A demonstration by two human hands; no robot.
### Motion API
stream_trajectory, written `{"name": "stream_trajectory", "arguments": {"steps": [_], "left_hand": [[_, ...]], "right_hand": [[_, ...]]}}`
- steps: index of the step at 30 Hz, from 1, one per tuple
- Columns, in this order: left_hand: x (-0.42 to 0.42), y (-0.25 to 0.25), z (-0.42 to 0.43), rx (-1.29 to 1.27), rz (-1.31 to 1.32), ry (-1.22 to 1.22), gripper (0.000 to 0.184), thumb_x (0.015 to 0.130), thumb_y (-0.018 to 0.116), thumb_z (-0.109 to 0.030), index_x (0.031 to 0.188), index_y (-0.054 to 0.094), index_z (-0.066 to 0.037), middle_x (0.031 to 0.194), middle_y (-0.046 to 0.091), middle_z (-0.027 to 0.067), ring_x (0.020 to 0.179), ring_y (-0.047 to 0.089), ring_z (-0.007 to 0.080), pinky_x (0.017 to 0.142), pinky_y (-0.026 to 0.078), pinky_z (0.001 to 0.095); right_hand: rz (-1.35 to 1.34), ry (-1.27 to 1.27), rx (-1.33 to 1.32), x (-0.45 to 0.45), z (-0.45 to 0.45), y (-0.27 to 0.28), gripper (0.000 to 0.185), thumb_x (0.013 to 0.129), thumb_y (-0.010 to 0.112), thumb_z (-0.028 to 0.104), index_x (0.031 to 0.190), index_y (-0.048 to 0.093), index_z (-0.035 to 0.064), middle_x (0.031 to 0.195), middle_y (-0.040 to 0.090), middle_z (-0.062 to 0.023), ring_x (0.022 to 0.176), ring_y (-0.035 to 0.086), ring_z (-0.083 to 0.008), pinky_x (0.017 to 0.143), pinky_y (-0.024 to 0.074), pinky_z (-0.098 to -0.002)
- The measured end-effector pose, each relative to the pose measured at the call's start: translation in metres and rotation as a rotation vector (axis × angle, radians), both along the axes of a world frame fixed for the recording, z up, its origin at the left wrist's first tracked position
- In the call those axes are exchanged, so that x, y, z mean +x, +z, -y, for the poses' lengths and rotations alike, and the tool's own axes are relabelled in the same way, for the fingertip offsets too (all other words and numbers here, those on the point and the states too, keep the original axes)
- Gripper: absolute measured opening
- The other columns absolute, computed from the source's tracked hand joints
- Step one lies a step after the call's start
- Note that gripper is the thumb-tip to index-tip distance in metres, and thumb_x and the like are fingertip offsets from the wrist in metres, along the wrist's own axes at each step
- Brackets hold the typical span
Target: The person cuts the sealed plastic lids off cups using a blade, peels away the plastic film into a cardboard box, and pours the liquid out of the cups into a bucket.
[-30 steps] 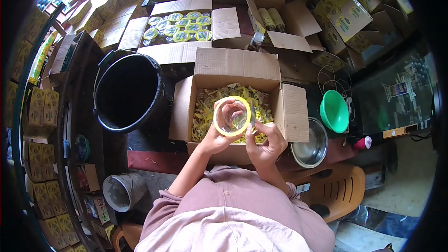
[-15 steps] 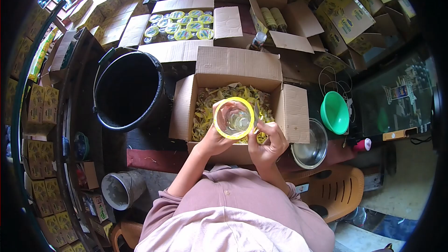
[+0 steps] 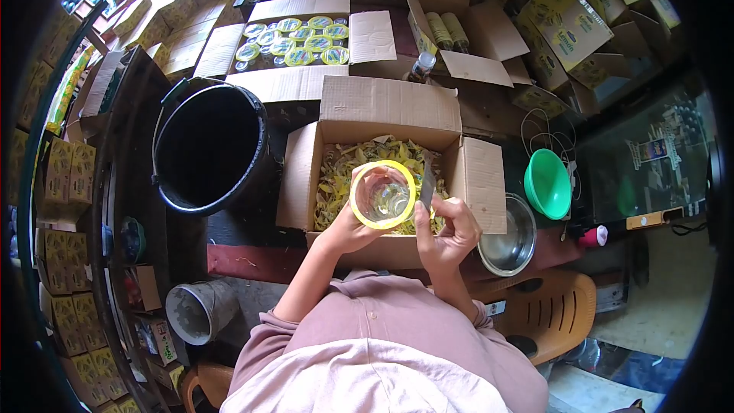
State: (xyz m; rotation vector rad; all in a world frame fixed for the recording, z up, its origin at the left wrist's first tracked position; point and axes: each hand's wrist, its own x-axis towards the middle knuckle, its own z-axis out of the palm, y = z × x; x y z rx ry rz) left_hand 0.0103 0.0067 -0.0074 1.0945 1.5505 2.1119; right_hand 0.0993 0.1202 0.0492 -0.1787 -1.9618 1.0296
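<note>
My left hand point(image 3: 348, 228) is wrapped round a clear cup point(image 3: 386, 197) with a bright yellow rim, its open mouth facing up toward me. Between the thumb and fingers of my right hand point(image 3: 449, 239) is a thin grey knife blade point(image 3: 427, 185), pointing away from me, just right of the rim. Whether a handle lies behind the fingers is hidden. Both hands are above the near side of an open cardboard box point(image 3: 391, 103), which holds a heap of yellow printed strips point(image 3: 336, 172).
A black bucket point(image 3: 162, 176) stands left of the box. To the right are a green bowl point(image 3: 547, 183) and a metal basin point(image 3: 514, 252). Behind stand a carton of yellow-lidded cups point(image 3: 298, 42), a bottle point(image 3: 422, 67) and another open carton point(image 3: 489, 38). A grey bucket point(image 3: 191, 313) is lower left.
My right hand has moved slightly right, away from the cup's rim, and the blade now shows more plainly. My left hand and the cup have hardly moved.
</note>
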Motion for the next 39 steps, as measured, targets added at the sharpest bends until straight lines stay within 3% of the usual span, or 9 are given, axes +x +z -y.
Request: {"name": "stream_trajectory", "arguments": {"steps": [9, 15, 21, 24, 26, 28, 30, 35, 39], "left_hand": [[-0.001, 0.002, 0.005, -0.133, -0.186, 0.021, 0.07, 0.069, 0.072, -0.008, 0.126, 0.033, -0.003, 0.118, 0.034, 0.0092, 0.113, 0.042, 0.0216, 0.098, 0.032, 0.0342], [-0.003, -0.009, 0.003, 0.137, 0.249, -0.166, 0.068, 0.073, 0.069, -0.012, 0.129, 0.03, -0.006, 0.122, 0.041, 0.0104, 0.117, 0.04, 0.0232, 0.1, 0.03, 0.0359], [-0.009, -0.004, 0.003, 0.317, 0.364, -0.244, 0.066, 0.078, 0.06, -0.045, 0.129, 0.033, -0.013, 0.113, 0.046, 0.0114, 0.109, 0.045, 0.0233, 0.092, 0.037, 0.0381], [-0.01, -0.002, 0.003, 0.374, 0.43, -0.252, 0.066, 0.079, 0.057, -0.051, 0.128, 0.033, -0.013, 0.108, 0.049, 0.0113, 0.103, 0.047, 0.0234, 0.087, 0.038, 0.038], [-0.012, -0.004, 0.005, 0.392, 0.492, -0.285, 0.067, 0.078, 0.058, -0.051, 0.127, 0.033, -0.013, 0.108, 0.049, 0.0115, 0.104, 0.047, 0.0233, 0.087, 0.038, 0.0377], [-0.011, -0.001, 0.005, 0.389, 0.465, -0.264, 0.066, 0.078, 0.058, -0.051, 0.126, 0.035, -0.012, 0.109, 0.049, 0.0112, 0.105, 0.047, 0.0237, 0.086, 0.039, 0.0368], [-0.012, -0.001, 0.006, 0.324, 0.405, -0.219, 0.067, 0.078, 0.057, -0.054, 0.127, 0.037, -0.012, 0.11, 0.049, 0.0107, 0.104, 0.048, 0.0236, 0.086, 0.041, 0.0368], [-0.008, 0.001, 0.007, 0.14, 0.19, 0.043, 0.063, 0.077, 0.064, -0.017, 0.127, 0.027, -0.008, 0.113, 0.044, 0.0106, 0.108, 0.044, 0.0217, 0.095, 0.034, 0.0357], [-0.003, 0.008, 0.005, -0.015, -0.068, 0.247, 0.069, 0.071, 0.068, -0.003, 0.126, 0.026, -0.006, 0.113, 0.039, 0.0098, 0.109, 0.043, 0.0214, 0.096, 0.034, 0.0343]], "right_hand": [[-0.022, 0.014, 0.074, -0.002, 0.0, -0.004, 0.017, 0.067, 0.067, -0.004, 0.083, 0.062, -0.0005, 0.068, 0.061, -0.0082, 0.052, 0.054, -0.0105, 0.048, 0.0424, -0.0219], [0.002, -0.01, -0.132, 0.002, -0.004, 0.0, 0.013, 0.07, 0.066, -0.003, 0.082, 0.061, -0.0012, 0.067, 0.058, -0.0053, 0.056, 0.054, -0.0079, 0.05, 0.0417, -0.0201], [-0.13, -0.051, -0.418, -0.002, -0.028, -0.029, 0.016, 0.073, 0.064, -0.003, 0.088, 0.059, -0.0016, 0.068, 0.058, -0.0039, 0.06, 0.055, -0.0063, 0.055, 0.0448, -0.02], [0.261, -0.093, -0.142, -0.002, -0.049, -0.046, 0.033, 0.071, 0.063, -0.004, 0.104, 0.057, -0.0007, 0.063, 0.057, -0.0059, 0.057, 0.055, -0.0086, 0.054, 0.0455, -0.0215], [0.786, -0.063, -0.023, -0.001, -0.051, -0.039, 0.078, 0.065, 0.062, -0.005, 0.135, 0.028, 0.0029, 0.058, 0.056, -0.0077, 0.052, 0.056, -0.0138, 0.053, 0.0462, -0.027], [1.061, -0.077, 0.241, 0.005, -0.058, -0.061, 0.084, 0.063, 0.062, -0.005, 0.137, 0.022, 0.0026, 0.059, 0.058, -0.0112, 0.052, 0.057, -0.0194, 0.054, 0.0476, -0.0307], [0.938, -0.014, 0.068, 0.006, -0.058, -0.056, 0.077, 0.065, 0.063, -0.005, 0.134, 0.029, 0.0021, 0.06, 0.058, -0.0091, 0.052, 0.057, -0.0158, 0.054, 0.0472, -0.0281], [0.333, -0.061, -0.266, 0.001, -0.042, -0.027, 0.034, 0.072, 0.066, -0.002, 0.105, 0.06, 0.0024, 0.063, 0.058, -0.0046, 0.057, 0.056, -0.0098, 0.054, 0.0458, -0.0235], [0.064, -0.051, -0.069, -0.001, -0.019, 0.005, 0.022, 0.071, 0.067, -0.002, 0.092, 0.063, 0.0029, 0.065, 0.057, -0.0051, 0.06, 0.057, -0.0108, 0.054, 0.0452, -0.0239]]}}
